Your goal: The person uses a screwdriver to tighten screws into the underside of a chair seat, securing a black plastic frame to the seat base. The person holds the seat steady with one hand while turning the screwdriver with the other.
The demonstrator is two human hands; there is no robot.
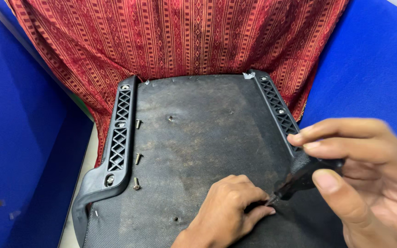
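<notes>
Screwdriver (299, 180), blurred, sat pinched in the right hand (368, 183); the left hand (228, 209) curled shut, hiding its tip on the seat underside (198, 138)

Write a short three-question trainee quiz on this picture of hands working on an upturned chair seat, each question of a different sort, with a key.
1. True or false: the right hand holds a black-handled tool.
2. How many loose screws lie beside the left armrest bracket? A) one B) three C) six
3. What does the left hand rest on?

Key
1. True; its tip meets the left hand's fingertips.
2. B.
3. The dark underside of the seat, near its front edge.
</notes>
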